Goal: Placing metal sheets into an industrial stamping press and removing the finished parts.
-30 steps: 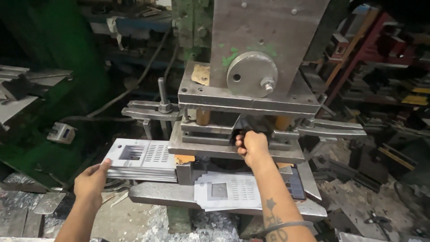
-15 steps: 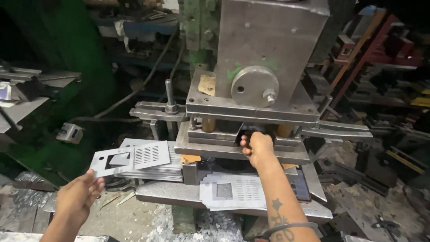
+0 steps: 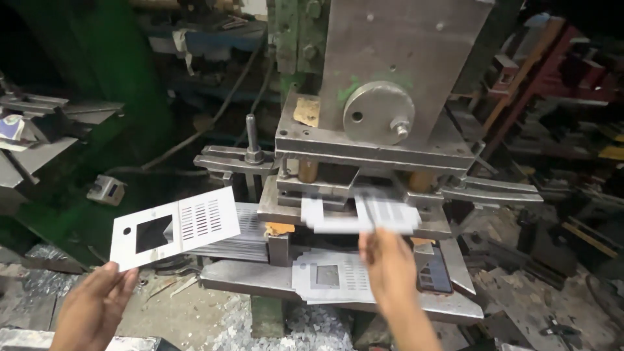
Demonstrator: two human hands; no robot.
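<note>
My left hand (image 3: 97, 305) is low at the left, fingers closed on the bottom corner of a punched plate (image 3: 174, 226), a pale sheet with a round hole, a square cutout and rows of slots, which I hold tilted up in the air in front of the press. Just behind it, a stack (image 3: 227, 244) of similar plates rests on a ledge beside the die. Above that, a bolt (image 3: 251, 140) stands upright on the left clamp arm (image 3: 224, 162). In the middle is the press (image 3: 390, 71), a grey block with a round disc (image 3: 378, 112) on its front. My right hand (image 3: 389, 270) is raised in front of the die, gripping the near edge of a second plate (image 3: 364, 218), which is blurred and lies flat at the mouth of the die gap; I cannot tell whether it touches the die. Below my right hand another plate (image 3: 328, 276) lies flat on the bed (image 3: 247, 279). Metal scraps (image 3: 305, 328) litter the floor beneath, and dark machine parts (image 3: 572, 195) crowd the right.
</note>
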